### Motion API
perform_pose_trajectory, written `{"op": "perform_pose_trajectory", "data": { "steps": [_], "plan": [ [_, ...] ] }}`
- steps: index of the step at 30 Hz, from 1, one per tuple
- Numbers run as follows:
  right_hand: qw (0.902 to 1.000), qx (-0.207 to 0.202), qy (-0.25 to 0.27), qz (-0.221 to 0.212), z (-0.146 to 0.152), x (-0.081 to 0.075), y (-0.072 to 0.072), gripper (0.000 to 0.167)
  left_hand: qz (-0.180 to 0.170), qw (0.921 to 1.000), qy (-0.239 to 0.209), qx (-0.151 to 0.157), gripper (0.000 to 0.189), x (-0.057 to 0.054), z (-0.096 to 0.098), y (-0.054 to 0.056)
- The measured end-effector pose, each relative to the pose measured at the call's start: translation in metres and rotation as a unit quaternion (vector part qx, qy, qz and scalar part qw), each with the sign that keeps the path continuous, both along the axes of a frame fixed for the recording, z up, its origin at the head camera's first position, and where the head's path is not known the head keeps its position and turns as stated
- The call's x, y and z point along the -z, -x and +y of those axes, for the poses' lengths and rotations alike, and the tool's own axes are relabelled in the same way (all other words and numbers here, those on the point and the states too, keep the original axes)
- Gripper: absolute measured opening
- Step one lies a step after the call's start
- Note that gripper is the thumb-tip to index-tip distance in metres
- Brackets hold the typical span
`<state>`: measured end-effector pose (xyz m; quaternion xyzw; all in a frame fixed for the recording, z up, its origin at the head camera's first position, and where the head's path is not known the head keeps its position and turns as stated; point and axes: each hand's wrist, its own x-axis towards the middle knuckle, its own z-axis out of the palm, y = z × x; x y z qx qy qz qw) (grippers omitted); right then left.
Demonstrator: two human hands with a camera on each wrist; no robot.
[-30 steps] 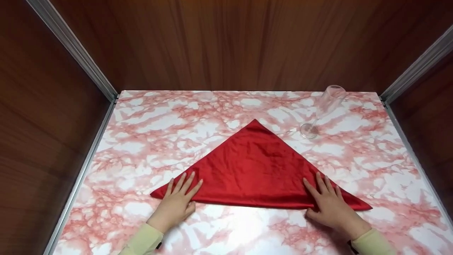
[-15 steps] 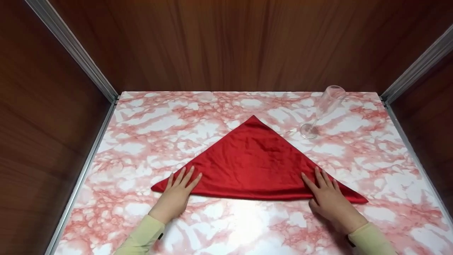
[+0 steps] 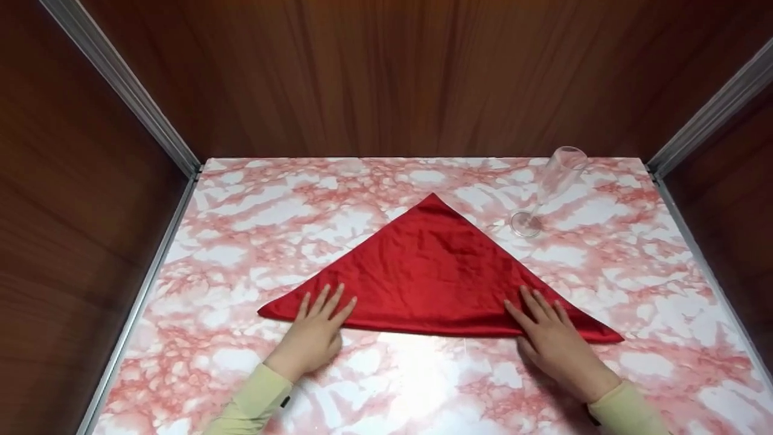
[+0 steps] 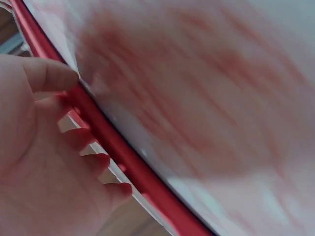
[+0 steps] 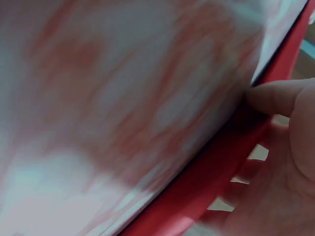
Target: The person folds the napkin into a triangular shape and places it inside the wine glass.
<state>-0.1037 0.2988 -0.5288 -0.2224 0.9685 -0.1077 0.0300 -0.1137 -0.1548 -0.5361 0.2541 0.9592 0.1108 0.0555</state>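
Observation:
A red satin cloth [image 3: 423, 272], folded into a triangle, lies on the table with its point away from me and its long edge near me. My left hand [image 3: 314, 335] rests on the left part with fingers spread and straight. On the right part, my right hand [image 3: 552, 338] lies likewise, fingers extended over the cloth. The left wrist view shows the left thumb [image 4: 56, 76] at the cloth's near edge and the fingertips on the red fabric. In the right wrist view the right thumb [image 5: 273, 98] touches that same long edge.
A clear champagne flute [image 3: 549, 187] stands upright at the back right, beyond the cloth. The tabletop [image 3: 229, 254] has a pink and white marbled pattern. Dark wood panels [image 3: 386, 78] with metal edge strips enclose the back and sides.
The cloth has slid a little away from me under both hands. Both hands have shifted slightly inward along it, the left to the right and the right to the left.

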Motion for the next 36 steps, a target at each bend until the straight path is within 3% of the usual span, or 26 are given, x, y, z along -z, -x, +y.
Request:
{"op": "perform_pose_trajectory", "data": {
  "steps": [5, 11, 19, 26, 36],
  "plan": [
    [0.9994, -0.021, 0.022, 0.016, -0.021, 0.000, -0.013, 0.066, -0.032, 0.9990, 0.006, 0.030, 0.069, -0.004, 0.027, -0.011],
    [0.9985, -0.047, 0.027, 0.002, -0.049, -0.004, -0.025, 0.070, -0.030, 0.9975, 0.008, 0.064, 0.072, -0.002, 0.059, -0.021],
    [0.9959, -0.081, 0.014, -0.039, -0.095, -0.004, -0.028, 0.071, -0.029, 0.9954, 0.011, 0.091, 0.072, -0.005, 0.097, -0.027],
    [0.9944, -0.084, 0.013, -0.062, -0.116, 0.000, -0.029, 0.065, -0.033, 0.9959, 0.032, 0.078, 0.061, -0.002, 0.116, -0.027],
    [0.9966, -0.070, 0.005, -0.044, -0.123, 0.002, -0.029, 0.067, -0.023, 0.9970, 0.034, 0.066, 0.061, 0.003, 0.122, -0.026]
  ]
}}
